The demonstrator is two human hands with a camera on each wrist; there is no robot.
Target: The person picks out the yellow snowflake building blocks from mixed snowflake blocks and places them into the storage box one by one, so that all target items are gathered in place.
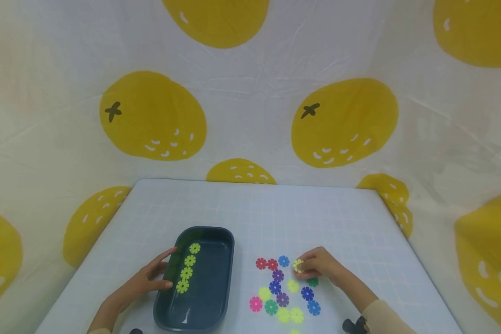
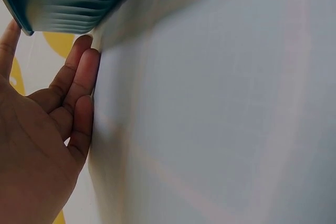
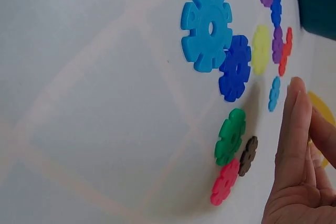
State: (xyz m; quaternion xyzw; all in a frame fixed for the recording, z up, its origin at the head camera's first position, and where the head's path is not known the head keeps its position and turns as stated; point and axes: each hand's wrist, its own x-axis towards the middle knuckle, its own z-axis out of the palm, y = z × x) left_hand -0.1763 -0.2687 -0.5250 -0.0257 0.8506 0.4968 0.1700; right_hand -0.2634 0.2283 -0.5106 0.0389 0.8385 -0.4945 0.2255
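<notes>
In the head view my right hand pinches a yellow snowflake-shaped plastic disc above the table, right of the tray. The right wrist view shows the right hand from the side, and its disc is hidden there. My left hand rests against the left side of a dark teal tray, thumb and index finger at its rim. Seen from the left wrist, the fingers of the left hand are loosely extended beside the tray wall. Several yellow discs form a line along the tray's left side.
Loose notched discs in several colours lie right of the tray, among them a pink one, a purple one and a blue one. Near the right forearm is a black object. A fruit-print cloth hangs behind the table.
</notes>
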